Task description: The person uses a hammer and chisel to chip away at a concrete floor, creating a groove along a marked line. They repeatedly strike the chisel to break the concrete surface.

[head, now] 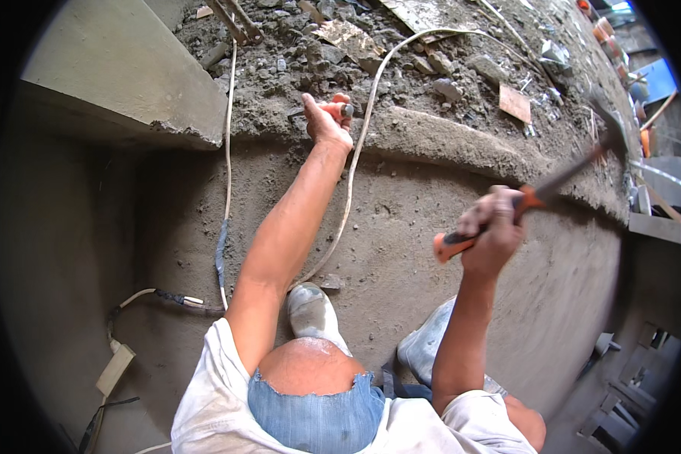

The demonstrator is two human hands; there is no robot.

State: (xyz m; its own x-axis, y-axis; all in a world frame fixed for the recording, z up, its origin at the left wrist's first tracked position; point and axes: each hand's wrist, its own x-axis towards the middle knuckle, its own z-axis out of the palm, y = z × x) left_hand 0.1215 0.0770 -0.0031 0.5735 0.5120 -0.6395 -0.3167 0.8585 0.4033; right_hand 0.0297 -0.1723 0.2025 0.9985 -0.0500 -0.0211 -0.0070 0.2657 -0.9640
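Observation:
My left hand (329, 120) is closed around a metal chisel (347, 110), whose round end shows past the fingers. It is at the edge of a rough concrete ledge (442, 136) strewn with rubble; the chisel's other end is partly hidden. Out to the right, my right hand (491, 227) grips the orange and black handle of a hammer (562, 176). The hammer is raised, its blurred metal head at the upper right, well apart from the chisel. A white cable (354, 153) loops down just right of my left wrist.
Broken concrete rubble (318, 54) covers the ground beyond the ledge. A concrete block with a chipped edge (142, 74) juts in at upper left. A second cable (229, 170) hangs left of my arm, near a power strip (115, 370). My boots (312, 312) stand on the dusty floor.

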